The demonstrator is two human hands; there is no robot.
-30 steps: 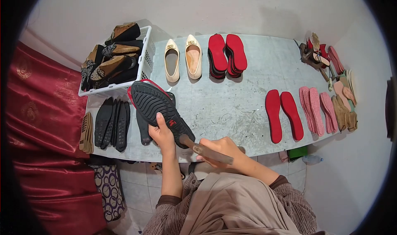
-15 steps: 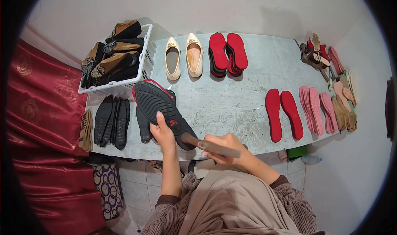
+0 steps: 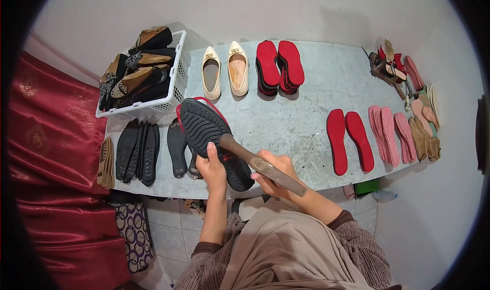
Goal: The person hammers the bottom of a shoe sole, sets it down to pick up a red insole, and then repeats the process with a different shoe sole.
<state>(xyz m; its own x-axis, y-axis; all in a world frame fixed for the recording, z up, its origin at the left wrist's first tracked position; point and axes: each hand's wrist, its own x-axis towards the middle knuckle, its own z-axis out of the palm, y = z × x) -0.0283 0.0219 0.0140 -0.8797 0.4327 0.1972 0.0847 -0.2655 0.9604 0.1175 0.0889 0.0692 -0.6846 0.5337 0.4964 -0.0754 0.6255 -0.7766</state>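
My left hand (image 3: 213,170) is closed round a sole-up shoe (image 3: 204,124), its thumb lying over the black ridged outsole. A red edge shows along the shoe's toe. My right hand (image 3: 278,175) grips a shoemaker's hammer (image 3: 265,166) with a long, worn brown metal head. The hammer's face meets the middle of the outsole, as far as this view tells. Most of its handle is hidden by my right hand. Two black soles (image 3: 177,149) lie on the table by my left hand, one partly covered by the shoe.
A white basket (image 3: 179,75) of black shoes stands at back left. Cream shoes (image 3: 238,70) and stacked red insoles (image 3: 268,65) stand along the back. More black soles (image 3: 138,152) lie left; red insoles (image 3: 336,142), pink insoles (image 3: 384,137) and tools (image 3: 388,70) are at right.
The hammer head has moved from the heel end up to the middle of the outsole. The shoe and my left hand have shifted slightly right.
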